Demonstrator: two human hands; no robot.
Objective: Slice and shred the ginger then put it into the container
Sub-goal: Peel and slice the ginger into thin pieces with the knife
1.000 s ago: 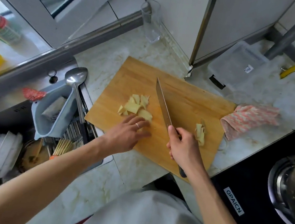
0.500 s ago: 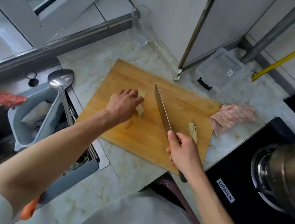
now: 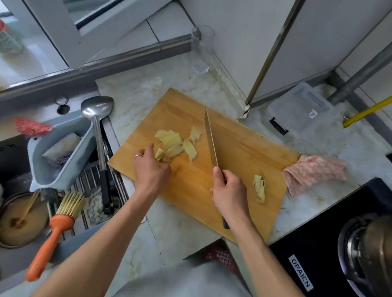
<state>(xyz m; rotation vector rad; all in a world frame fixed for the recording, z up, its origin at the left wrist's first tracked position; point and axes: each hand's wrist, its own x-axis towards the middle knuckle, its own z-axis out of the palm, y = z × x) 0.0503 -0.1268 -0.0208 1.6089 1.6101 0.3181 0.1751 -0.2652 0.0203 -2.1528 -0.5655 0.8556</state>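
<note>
Wooden cutting board (image 3: pixel 230 186) dead centre on the marble counter, everything placed off it. Pale yellow ginger slices (image 3: pixel 178 144) fanned out on the board's left half, overlapping in a loose pile. Left hand (image 3: pixel 152 167) down at the near edge of that pile, fingers curled in against the lowest slices; whether pinching one or just touching, cannot tell. Right hand (image 3: pixel 230 191) wrapped firmly round the handle of the knife (image 3: pixel 212 141), blade running up the middle of the board, just right of the slices. Small leftover ginger piece (image 3: pixel 260 184) lying alone on the board's right side, beside the knife hand. Clear lidded container (image 3: pixel 298 110) sitting beyond the board's far right corner, against the wall. Pink cloth (image 3: pixel 315 172) bunched at the board's right edge.
</note>
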